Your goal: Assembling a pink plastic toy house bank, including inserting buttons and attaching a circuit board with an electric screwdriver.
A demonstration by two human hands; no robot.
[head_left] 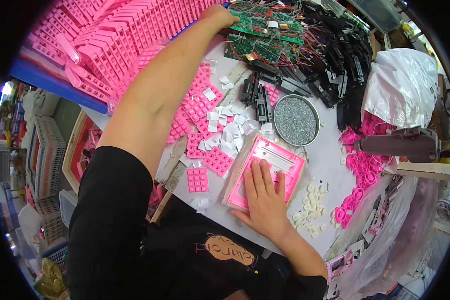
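My left hand point(218, 18) reaches to the far side of the table, closed at the left edge of a green circuit board point(270, 31) with thin wires on a pile of such boards. Its fingertips are partly hidden. Close to me, my right hand point(263, 200) lies flat with fingers stretched out on a pink plastic casing point(285, 162). The casing sits tilted on a block or stack and has a rectangular window. Left of it lie pink rubber keypads point(197, 180) and scattered small white squares point(230, 131).
A round tin of small screws point(296, 120) stands right of centre, beside black plastic parts point(261, 102). White round pieces point(312, 205) and pink rings point(355, 200) lie at the right, under a grey electric screwdriver point(400, 145). Pink casings point(115, 50) fill a blue-edged tray at the far left.
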